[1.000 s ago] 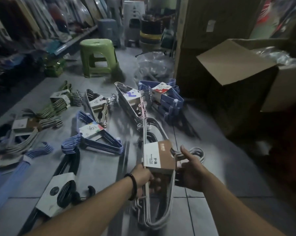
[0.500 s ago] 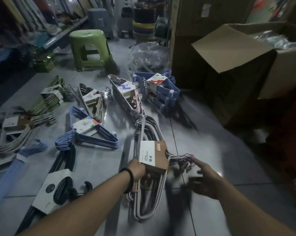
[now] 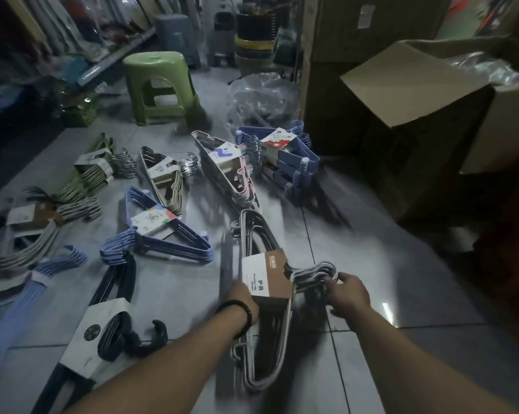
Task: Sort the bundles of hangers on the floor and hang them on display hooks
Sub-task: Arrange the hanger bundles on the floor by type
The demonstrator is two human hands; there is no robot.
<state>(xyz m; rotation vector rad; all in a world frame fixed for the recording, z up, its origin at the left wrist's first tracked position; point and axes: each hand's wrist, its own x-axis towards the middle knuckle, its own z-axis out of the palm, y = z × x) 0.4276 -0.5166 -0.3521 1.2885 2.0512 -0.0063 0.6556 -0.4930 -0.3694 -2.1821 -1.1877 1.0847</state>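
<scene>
A person's two bare arms reach down over a dim tiled floor (image 3: 386, 264). The left grip (image 3: 243, 297) clasps a grey hanger bundle (image 3: 253, 234) at the near edge of its brown-and-white sleeve (image 3: 267, 276), with the fingers hidden beneath. The right grip (image 3: 349, 295) is curled round the bundle's hooks (image 3: 312, 274).

The bundle runs lengthwise at the floor's near middle, its far end just beside a pink bundle (image 3: 228, 168). Whether it rests on the tiles I cannot tell. A blue bundle (image 3: 162, 231) and a black bundle (image 3: 109, 333) lie toward the left edge, and an open box (image 3: 416, 85) stands at the right.

This looks like the sorting step. The next move calls for lifting the bundle level by both holds. No display hooks are in sight.
</scene>
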